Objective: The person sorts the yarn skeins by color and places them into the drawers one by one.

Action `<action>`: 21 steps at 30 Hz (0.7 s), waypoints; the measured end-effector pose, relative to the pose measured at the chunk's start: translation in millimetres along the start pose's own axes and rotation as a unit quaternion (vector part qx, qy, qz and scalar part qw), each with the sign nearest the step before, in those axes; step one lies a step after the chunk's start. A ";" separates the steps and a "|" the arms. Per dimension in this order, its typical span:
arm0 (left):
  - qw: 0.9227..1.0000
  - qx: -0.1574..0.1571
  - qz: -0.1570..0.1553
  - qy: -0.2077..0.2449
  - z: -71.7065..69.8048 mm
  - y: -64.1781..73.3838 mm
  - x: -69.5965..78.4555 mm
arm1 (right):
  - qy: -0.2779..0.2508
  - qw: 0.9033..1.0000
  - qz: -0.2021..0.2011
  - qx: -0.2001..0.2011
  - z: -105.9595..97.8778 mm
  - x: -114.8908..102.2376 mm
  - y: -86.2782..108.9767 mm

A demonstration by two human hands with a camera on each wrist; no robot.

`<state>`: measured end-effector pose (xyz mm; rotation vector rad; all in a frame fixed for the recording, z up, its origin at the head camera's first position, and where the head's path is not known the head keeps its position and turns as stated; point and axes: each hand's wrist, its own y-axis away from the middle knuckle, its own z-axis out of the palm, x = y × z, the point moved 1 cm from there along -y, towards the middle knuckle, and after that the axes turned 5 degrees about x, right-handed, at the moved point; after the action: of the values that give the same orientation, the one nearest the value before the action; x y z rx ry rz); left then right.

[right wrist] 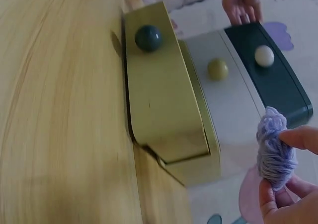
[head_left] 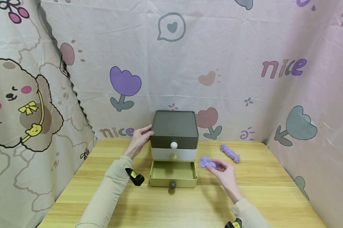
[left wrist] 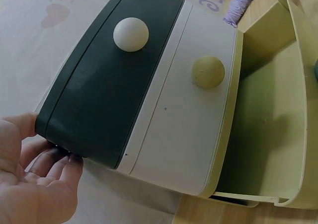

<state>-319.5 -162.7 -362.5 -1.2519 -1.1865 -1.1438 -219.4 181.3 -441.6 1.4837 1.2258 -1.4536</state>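
A small three-tier drawer box (head_left: 175, 129) stands on the table, dark green on top, white in the middle, yellow-green below. Its bottom drawer (head_left: 172, 182) is pulled out, and nothing lies inside. My left hand (head_left: 140, 139) rests against the upper left side of the dark tier, thumb and fingers touching its edge and corner. In the right wrist view, my right hand (right wrist: 293, 199) pinches a bundle of lilac yarn (right wrist: 276, 152) between thumb and fingers. From the head view, that hand is just right of the open drawer, slightly above the table.
Another bundle of purple yarn (head_left: 230, 153), twisted, lies on the wooden table (head_left: 234, 183) at the right rear. A printed curtain (head_left: 171, 79) hangs behind the table and on both sides. Round knobs stick out from the drawer fronts.
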 end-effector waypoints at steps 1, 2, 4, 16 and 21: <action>1.000 0.000 0.000 0.001 0.1 0.0 0.0 | 0.000 1.000 -0.004 -0.002 3.4 -0.6 0.4; 1.000 -0.001 0.000 0.001 0.1 0.0 0.0 | 0.001 1.000 -0.008 -0.005 6.8 -1.2 0.9; 1.000 -0.001 -0.001 0.000 0.0 0.1 0.2 | -0.001 1.000 -0.016 -0.012 13.6 -2.9 2.2; 1.000 -0.006 0.000 -0.011 -0.9 1.2 1.3 | -0.024 0.997 -0.041 -0.062 59.0 -11.2 11.3; 1.000 -0.001 -0.003 -0.011 -0.1 1.1 2.1 | -0.031 0.995 -0.038 -0.082 75.8 -12.2 16.0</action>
<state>-318.3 -162.8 -360.5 -1.2670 -1.2062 -1.1390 -226.6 103.2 -440.0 1.2862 1.3424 -1.4001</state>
